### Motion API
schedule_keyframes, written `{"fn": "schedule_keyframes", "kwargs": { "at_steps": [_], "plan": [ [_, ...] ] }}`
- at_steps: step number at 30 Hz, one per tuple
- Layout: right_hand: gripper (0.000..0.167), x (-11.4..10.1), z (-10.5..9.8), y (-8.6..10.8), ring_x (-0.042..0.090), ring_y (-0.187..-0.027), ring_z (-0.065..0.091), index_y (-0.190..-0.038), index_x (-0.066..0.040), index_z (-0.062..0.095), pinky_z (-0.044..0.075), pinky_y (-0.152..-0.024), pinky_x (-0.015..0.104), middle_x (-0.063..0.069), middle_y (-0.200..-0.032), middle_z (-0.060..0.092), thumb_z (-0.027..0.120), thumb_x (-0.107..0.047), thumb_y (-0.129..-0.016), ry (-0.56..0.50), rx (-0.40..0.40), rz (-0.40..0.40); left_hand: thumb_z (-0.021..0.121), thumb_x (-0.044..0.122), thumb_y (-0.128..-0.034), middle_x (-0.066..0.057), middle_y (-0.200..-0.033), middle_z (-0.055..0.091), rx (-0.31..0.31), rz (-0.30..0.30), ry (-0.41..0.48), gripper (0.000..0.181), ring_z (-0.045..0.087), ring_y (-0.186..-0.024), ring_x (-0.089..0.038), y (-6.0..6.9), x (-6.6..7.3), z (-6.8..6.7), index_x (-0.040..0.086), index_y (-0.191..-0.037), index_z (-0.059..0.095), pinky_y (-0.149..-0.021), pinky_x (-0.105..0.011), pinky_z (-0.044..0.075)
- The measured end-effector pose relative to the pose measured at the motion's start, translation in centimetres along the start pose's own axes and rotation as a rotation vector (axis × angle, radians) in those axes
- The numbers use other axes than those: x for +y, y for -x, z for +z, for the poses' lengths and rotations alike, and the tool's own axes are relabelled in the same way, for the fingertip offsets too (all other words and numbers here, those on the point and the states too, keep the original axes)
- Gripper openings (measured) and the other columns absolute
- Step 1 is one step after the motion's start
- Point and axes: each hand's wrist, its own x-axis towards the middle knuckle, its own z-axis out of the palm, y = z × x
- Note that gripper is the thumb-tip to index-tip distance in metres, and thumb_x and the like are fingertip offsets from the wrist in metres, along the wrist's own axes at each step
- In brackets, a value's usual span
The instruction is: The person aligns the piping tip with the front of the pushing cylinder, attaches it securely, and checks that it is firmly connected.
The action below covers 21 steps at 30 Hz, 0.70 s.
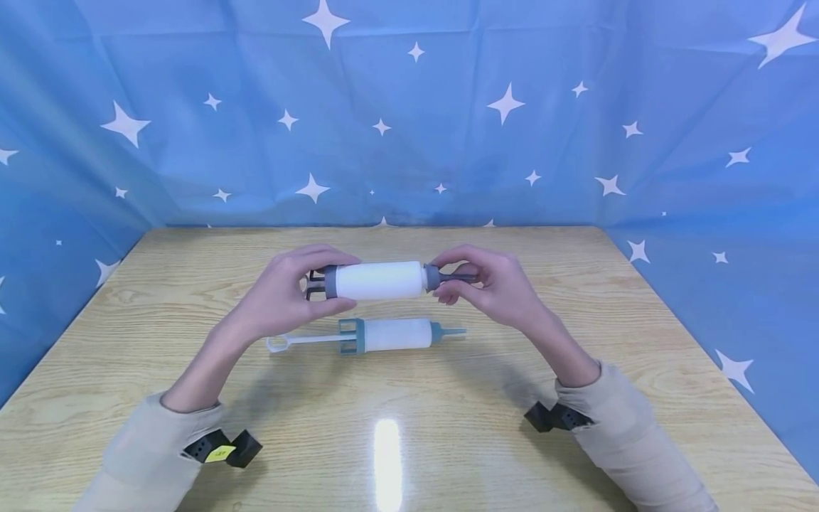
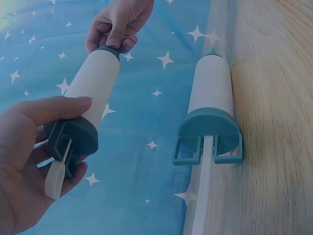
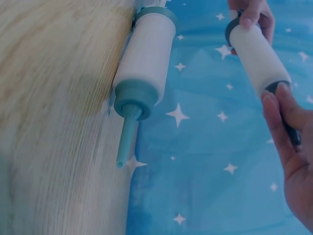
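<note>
Above the table, both hands hold a large syringe (image 1: 379, 280) with a white barrel and dark grey ends, lying level. My left hand (image 1: 297, 288) grips its flanged end, thumb along the barrel. In the left wrist view a pale plunger handle (image 2: 55, 179) sticks out between the dark finger loops, close to the flange. At the other end my right hand (image 1: 484, 279) pinches the dark nozzle cap (image 3: 279, 90) between thumb and fingers. Nearer me, a second syringe (image 1: 397, 334) with teal ends lies on the table, its white plunger drawn far out to the left.
The wooden table (image 1: 448, 441) reaches back to a blue curtain (image 1: 384, 85) with white stars, which also hangs along both sides. Dark cameras are strapped at both sleeve cuffs. A bright light reflection shows on the tabletop near the front.
</note>
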Motion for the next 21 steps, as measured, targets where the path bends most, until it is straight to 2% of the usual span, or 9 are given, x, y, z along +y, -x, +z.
{"fn": "schedule_keyframes", "kwargs": {
  "at_steps": [7, 13, 21],
  "plan": [
    [0.035, -0.25, 0.02, 0.04, 0.01, -0.067, 0.072, -0.113, 0.002, 0.068, 0.059, -0.062, 0.029, 0.009, -0.083, 0.076, 0.077, 0.013, -0.081, 0.017, 0.007, -0.03, 0.09, 0.009, -0.0741, -0.009, -0.119, 0.071, 0.013, 0.003, 0.003, 0.05, 0.067, -0.1, -0.022, 0.04, 0.23, 0.04, 0.007, -0.121, 0.073, -0.079, -0.041, 0.054],
    [0.03, -0.42, -0.02, 0.0, 0.011, -0.064, 0.071, -0.111, 0.004, 0.067, 0.058, -0.06, 0.026, 0.013, -0.086, 0.075, 0.075, 0.012, -0.083, -0.009, 0.008, -0.018, 0.09, 0.007, -0.074, -0.011, -0.122, 0.069, 0.025, 0.004, -0.001, 0.051, 0.066, -0.104, -0.026, 0.03, 0.54, 0.03, 0.006, -0.122, 0.072, -0.078, -0.042, 0.055],
    [0.02, -0.63, 0.11, -0.1, 0.012, -0.062, 0.069, -0.107, 0.005, 0.069, 0.058, -0.058, 0.027, 0.005, -0.079, 0.074, 0.07, 0.012, -0.088, -0.017, -0.004, 0.006, 0.09, 0.006, -0.0741, -0.011, -0.122, 0.069, 0.037, 0.009, 0.002, 0.05, 0.066, -0.104, -0.026, 0.13, 0.82, 0.02, 0.006, -0.122, 0.073, -0.075, -0.04, 0.056]
  ]
}}
